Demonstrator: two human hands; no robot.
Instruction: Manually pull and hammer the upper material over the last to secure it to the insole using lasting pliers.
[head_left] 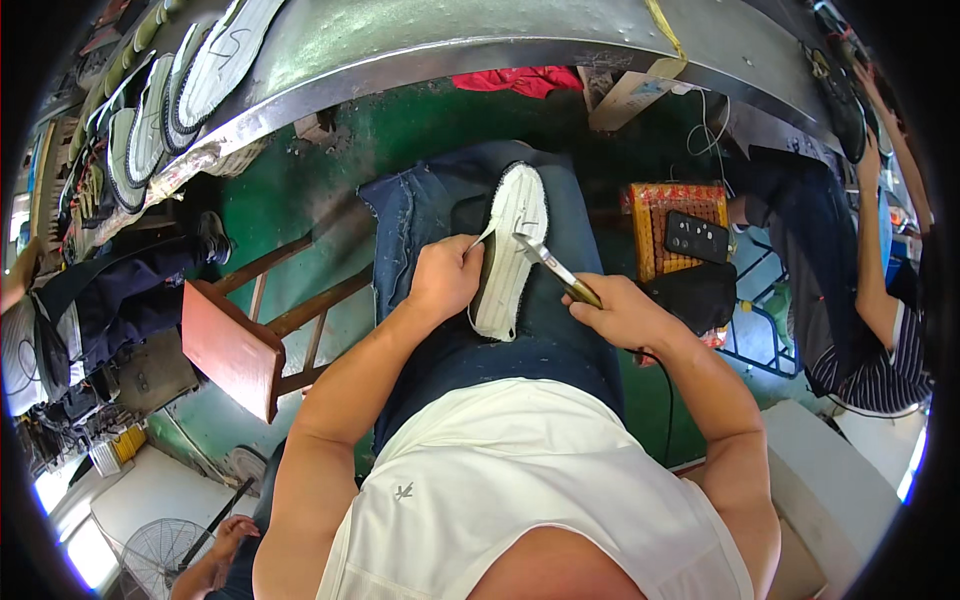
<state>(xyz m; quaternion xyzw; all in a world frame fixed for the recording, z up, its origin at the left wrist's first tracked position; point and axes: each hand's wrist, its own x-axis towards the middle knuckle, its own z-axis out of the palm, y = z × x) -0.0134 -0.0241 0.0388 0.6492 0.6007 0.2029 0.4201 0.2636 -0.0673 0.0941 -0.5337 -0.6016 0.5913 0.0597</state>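
A long white stitched shoe sole point(512, 265) with a dark edge lies bottom up across my lap, toe away from me. Beside its left edge, my left hand point(447, 275) is closed, thumb and fingers pinching a thin white strip point(484, 236) that runs to the sole. My right hand point(618, 308), to the right, is wrapped round the olive-brass handle of a metal hand tool point(548, 262). The tool's curved silver head rests on or just above the sole's middle; its exact kind is unclear. My palm hides part of the handle.
A metal-topped workbench point(440, 28) runs ahead, with several white soles point(222, 62) at its left. A wooden stool point(232, 350) stands left. At right, a beaded seat point(655, 225) holds a black phone point(696, 237) and black bag point(690, 295). Other people sit on both sides.
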